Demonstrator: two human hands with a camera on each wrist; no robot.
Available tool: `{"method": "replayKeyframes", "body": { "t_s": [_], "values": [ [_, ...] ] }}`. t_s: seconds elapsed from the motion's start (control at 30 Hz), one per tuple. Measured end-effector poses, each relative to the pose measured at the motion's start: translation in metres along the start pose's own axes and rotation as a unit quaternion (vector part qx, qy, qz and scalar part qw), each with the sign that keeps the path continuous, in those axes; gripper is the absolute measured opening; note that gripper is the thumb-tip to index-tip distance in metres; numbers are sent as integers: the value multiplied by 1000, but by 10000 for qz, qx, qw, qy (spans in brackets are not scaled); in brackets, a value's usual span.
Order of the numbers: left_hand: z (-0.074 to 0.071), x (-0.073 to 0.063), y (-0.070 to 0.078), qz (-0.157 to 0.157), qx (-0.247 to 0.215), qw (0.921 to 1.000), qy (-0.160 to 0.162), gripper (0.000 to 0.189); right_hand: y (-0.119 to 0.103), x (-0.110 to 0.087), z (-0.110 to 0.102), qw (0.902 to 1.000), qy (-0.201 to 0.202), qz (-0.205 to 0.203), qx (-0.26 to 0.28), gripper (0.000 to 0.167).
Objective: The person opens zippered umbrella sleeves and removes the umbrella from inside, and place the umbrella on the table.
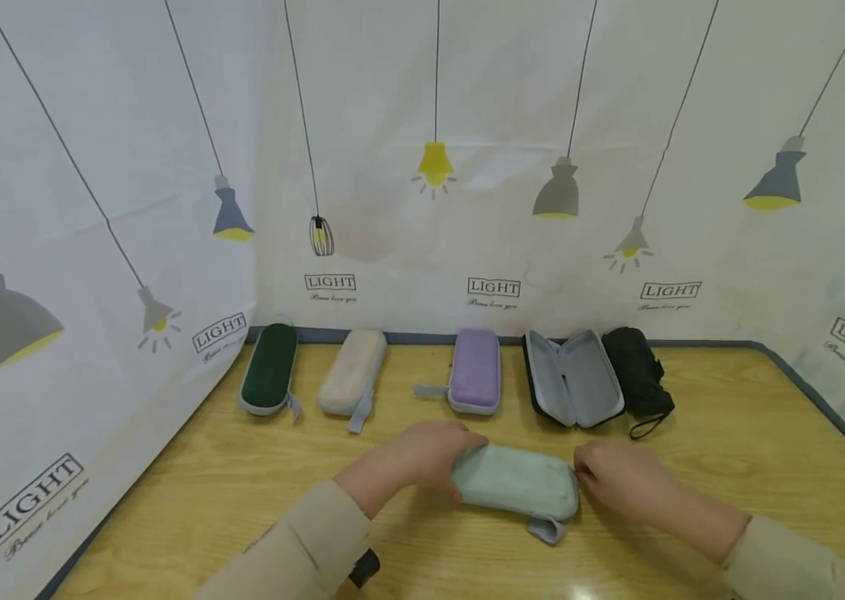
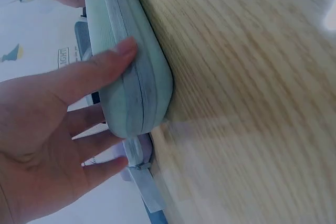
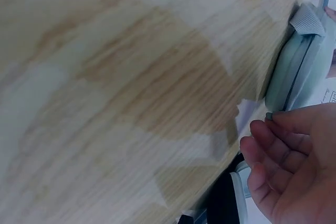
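Toward five o'clock on my head feed, low on the wood-look table (image 1: 205,483), one pale green case (image 1: 512,479) lies lid-up, long axis roughly nine to three, a loop strap (image 1: 547,530) flopped out at its five o'clock. Left hand (image 1: 432,457) has it by the nine o'clock end; the left wrist view gives me the thumb over the seam on the near side, fingers behind, so a moderate spread, filled by the case. Right hand (image 1: 621,477) sits at the three o'clock end, thumb and forefinger narrowed to a pinch, the rest curled in; a small greenish tip shows at the pinch, which I take for the zip pull (image 3: 269,115). Step in hand, as I judge it: working the zip, one side anchoring, the other on the pull. Cannot tell which way it is bound, nor whether any seam is undone; the left end looks closed. Next move, I reckon, calls for a steady anchor and a level draw along the seam, easing round the corners, strap clear of the track. That left thumb would need to shift before a pull got there. Surroundings, reckoned from the pale green case: purple case (image 1: 476,367) at eleven, grey-lined open case (image 1: 597,383) at one, black bundle (image 1: 631,371) just beside it at two, cream case (image 1: 352,371) at ten, dark green case (image 1: 270,365) farther out, also near ten.
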State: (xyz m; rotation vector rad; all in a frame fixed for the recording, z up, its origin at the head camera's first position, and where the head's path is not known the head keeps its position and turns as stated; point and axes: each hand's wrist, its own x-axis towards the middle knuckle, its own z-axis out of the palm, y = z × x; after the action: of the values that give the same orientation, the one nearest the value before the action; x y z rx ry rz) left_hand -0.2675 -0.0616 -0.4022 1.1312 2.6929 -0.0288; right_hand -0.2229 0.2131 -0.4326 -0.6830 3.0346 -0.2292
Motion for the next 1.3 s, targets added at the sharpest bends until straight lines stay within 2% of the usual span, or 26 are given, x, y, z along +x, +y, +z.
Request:
{"method": "replayKeyframes", "body": {
  "t_s": [0.1, 0.23, 0.33, 0.4, 0.5, 0.67, 0.83, 0.9, 0.97, 1.07, 1.17, 1.3],
  "values": [
    [-1, -2, 7, -11, 508, 9985, 187, 79, 1, -2, -2, 9998, 62, -190, -34, 16],
    [-2, -5, 24, 129, 1272, 9908, 436, 69, 2, -6, -3, 9991, 75, -421, 5, 21],
    [-3, -5, 40, 146, 1490, 9871, 565, 66, 0, -9, -4, 9991, -39, -401, 112, 25],
    [-3, -4, 50, 54, 1642, 9845, 610, 72, -1, -10, -5, 9990, -136, -362, 218, 26],
    [-2, 0, 66, -199, 1891, 9805, 498, 88, -4, -12, -5, 9984, -217, -416, 307, 28],
    [0, 6, 88, -676, 2303, 9708, 1, 109, -8, -13, -5, 9966, -277, -618, 476, 30],
    [6, 8, 100, -901, 2795, 9558, -135, 111, -12, -14, -6, 9945, -447, -713, 622, 32],
    [7, 8, 100, -880, 2763, 9570, -63, 111, -12, -15, -6, 9932, -507, -784, 690, 31],
    [7, 7, 97, -870, 2581, 9622, -43, 112, -13, -15, -6, 9923, -491, -917, 675, 31],
    [6, 7, 92, -990, 2057, 9735, -108, 116, -16, -16, -5, 9907, -490, -1080, 668, 31],
    [4, 7, 87, -1024, 1663, 9804, -251, 114, -20, -17, -4, 9887, -562, -1206, 684, 31],
    [3, 6, 80, -724, 1458, 9858, -415, 106, -22, -18, -3, 9856, -623, -1379, 755, 28]
  ]
}}
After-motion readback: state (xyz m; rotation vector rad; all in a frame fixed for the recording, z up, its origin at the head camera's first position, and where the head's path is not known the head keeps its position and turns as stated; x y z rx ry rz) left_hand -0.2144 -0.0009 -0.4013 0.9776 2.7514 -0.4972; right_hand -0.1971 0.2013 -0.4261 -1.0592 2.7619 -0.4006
